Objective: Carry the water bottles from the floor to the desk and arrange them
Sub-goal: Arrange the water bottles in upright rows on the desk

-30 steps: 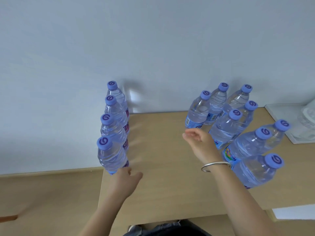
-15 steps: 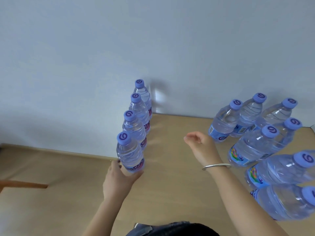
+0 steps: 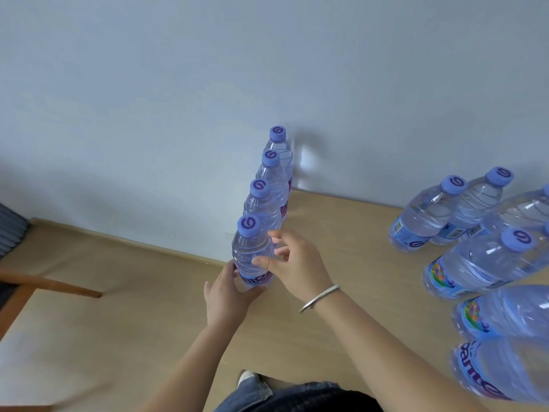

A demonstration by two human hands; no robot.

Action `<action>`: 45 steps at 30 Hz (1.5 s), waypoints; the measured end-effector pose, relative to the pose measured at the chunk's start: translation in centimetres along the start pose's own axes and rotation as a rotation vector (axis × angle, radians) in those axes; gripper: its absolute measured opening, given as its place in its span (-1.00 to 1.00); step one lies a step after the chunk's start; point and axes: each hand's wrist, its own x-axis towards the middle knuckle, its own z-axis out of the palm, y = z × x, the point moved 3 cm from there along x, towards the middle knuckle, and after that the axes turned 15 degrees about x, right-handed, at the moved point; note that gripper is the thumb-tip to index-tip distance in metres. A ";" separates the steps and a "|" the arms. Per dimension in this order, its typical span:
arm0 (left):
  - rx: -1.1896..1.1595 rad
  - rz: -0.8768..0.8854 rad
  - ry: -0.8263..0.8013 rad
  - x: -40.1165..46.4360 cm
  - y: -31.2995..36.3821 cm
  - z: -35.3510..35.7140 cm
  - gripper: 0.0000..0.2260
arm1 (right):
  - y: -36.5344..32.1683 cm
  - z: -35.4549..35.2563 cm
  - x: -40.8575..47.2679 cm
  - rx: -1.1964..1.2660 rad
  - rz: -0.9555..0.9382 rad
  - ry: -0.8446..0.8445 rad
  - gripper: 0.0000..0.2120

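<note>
Several clear water bottles with purple caps stand in a row along the left edge of the wooden desk (image 3: 341, 233). The nearest bottle (image 3: 252, 257) of that row is held from both sides: my left hand (image 3: 228, 289) grips its base from the left, and my right hand (image 3: 294, 263), with a silver bangle on the wrist, has its thumb and fingers round its body from the right. The far bottle (image 3: 280, 150) of the row stands by the wall. A second cluster of bottles (image 3: 487, 260) stands upright on the desk at the right.
The white wall runs behind the desk. Left of the desk lies the wooden floor (image 3: 89, 292) with a brown chair leg (image 3: 50, 285) and dark fabric at the far left edge. My knee in jeans (image 3: 297, 396) is at the bottom.
My right hand has moved left from the middle of the desk onto the nearest bottle of the row. My left hand stays at its base. The view has swung to the left.
</note>
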 end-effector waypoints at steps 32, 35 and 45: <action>0.154 0.479 -0.589 -3.4 16.2 3.7 -0.29 | 3.8 -22.7 3.1 -0.144 0.241 0.894 -0.46; 0.152 0.469 -0.595 -3.3 15.6 3.9 -0.26 | 3.9 -22.9 3.0 -0.135 0.251 0.813 -0.53; -0.152 0.574 -0.264 -2.4 18.2 -0.3 -0.05 | -7.6 -21.5 1.9 -0.005 0.112 0.592 -0.45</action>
